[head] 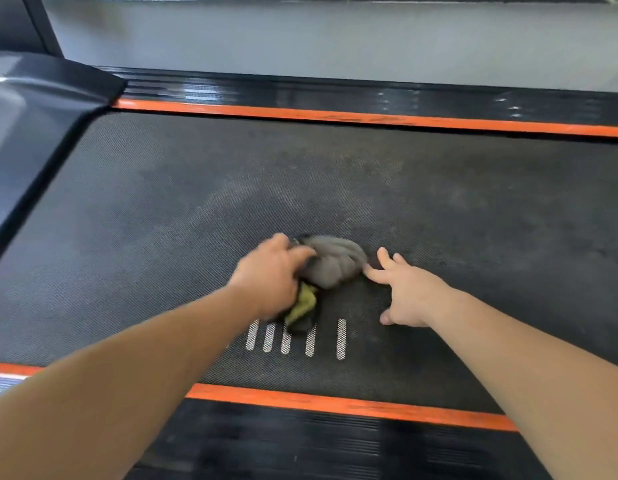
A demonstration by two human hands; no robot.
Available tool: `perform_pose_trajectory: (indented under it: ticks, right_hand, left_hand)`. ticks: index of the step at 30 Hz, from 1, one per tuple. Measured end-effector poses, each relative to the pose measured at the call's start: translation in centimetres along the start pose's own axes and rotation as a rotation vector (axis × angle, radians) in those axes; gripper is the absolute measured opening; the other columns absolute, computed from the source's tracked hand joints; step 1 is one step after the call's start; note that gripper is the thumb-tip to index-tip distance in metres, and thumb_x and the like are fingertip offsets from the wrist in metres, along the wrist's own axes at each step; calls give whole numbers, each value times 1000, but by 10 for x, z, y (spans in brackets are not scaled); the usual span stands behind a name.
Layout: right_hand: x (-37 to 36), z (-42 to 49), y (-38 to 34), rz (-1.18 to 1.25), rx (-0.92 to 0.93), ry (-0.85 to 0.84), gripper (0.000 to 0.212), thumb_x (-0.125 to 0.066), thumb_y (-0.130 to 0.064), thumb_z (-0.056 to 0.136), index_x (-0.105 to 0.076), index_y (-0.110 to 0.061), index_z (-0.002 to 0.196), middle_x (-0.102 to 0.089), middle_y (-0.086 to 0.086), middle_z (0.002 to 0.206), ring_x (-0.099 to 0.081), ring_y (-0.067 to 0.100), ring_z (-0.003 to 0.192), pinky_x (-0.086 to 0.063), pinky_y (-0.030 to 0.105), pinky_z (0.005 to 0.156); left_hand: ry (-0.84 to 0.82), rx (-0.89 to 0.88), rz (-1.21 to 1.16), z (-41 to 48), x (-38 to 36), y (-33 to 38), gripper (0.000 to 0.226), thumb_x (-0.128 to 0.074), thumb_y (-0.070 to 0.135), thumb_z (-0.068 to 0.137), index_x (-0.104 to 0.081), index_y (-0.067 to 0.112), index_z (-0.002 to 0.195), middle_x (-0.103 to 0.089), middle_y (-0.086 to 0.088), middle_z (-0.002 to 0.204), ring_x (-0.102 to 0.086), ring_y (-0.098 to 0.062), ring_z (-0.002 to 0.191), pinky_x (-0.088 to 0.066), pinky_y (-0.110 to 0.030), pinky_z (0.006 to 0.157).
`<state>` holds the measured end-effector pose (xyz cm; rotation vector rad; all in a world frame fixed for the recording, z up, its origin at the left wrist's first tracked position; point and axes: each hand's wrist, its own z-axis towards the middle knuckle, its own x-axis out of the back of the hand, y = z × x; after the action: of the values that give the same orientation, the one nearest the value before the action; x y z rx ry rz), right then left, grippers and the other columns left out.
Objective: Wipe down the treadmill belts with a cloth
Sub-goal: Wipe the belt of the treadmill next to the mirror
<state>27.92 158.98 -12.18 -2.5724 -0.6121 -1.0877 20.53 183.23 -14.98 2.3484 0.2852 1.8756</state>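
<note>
Near edge of the treadmill: a black ribbed side rail (300, 452), with an orange stripe (335, 405) between it and the belt.
Belt marking: five short white bars (311, 339) just inside that stripe.
Left hand (269, 278): fingers curled over the bunched cloth and gripping it. It is motion-blurred, so the lie of each finger cannot be told.
Cloth (332, 263): grey, with a yellow-green fold showing under the left palm. It lies on the belt just beyond the white bars, nearer the near edge than the far one.
Right hand (404, 292): fingers spread apart, tips on the belt just beside the cloth, holding nothing. Whether the forefinger touches the cloth cannot be told.
Belt (162, 202): dark and textured, with paler dusty patches toward the middle and far edge.
Far edge: a second orange stripe (335, 116), then a glossy black rail (300, 88); a dark motor cover (34, 116) sits at the far left corner.
Stroke, as judged: mid-wipe, with most of the belt yet to do. Flatten the wad for wider contact, press firmly, and run overlapping passes from stripe to stripe — the braced right hand should help steady the belt.
</note>
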Motion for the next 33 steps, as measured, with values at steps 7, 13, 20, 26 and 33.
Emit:
perform_pose_trajectory:
  ticks: [7, 13, 20, 26, 33]
  right_hand:
    - [1, 0, -10, -120, -63, 48, 88, -70, -23, 94, -17, -33, 163, 11, -3, 172, -8, 25, 158, -43, 50, 112]
    - [0, 0, -4, -92, -94, 66, 87, -70, -26, 95, -16, -34, 163, 7, -5, 172, -23, 24, 155, -47, 51, 107]
    - [-1, 5, 2, -113, -30, -13, 102, -75, -38, 92, 1, -46, 161, 20, -7, 170, 8, 21, 159, -41, 58, 112]
    - [-9, 3, 4, -84, -55, 80, 77, -63, -19, 100, -21, -34, 162, 17, -14, 170, 0, 14, 159, -43, 49, 111]
    - [1, 2, 1, -90, -39, -34, 104, -75, -38, 92, 2, -48, 161, 19, -9, 170, 8, 17, 159, -44, 55, 109]
  left_hand:
    - [-41, 131, -281, -44, -20, 81, 58, -53, 46, 84, -51, 35, 141, -45, -7, 128, -55, -34, 121, -48, -38, 100]
    - [-41, -41, -101, -41, -16, 85, 57, -63, 61, 88, -48, 37, 138, -46, -4, 121, -54, -30, 119, -51, -41, 92]
    - [106, 479, -305, -10, -12, 62, 49, -68, 52, 90, -55, 27, 129, -54, -10, 121, -60, -38, 114, -51, -44, 91]
    - [-51, 22, -111, -42, -20, 103, 52, -61, 58, 92, -50, 34, 137, -53, -1, 126, -58, -28, 119, -51, -39, 93]
    - [112, 530, -193, 24, 1, 35, 45, -62, 49, 96, -50, 25, 133, -52, -14, 124, -59, -43, 113, -48, -46, 89]
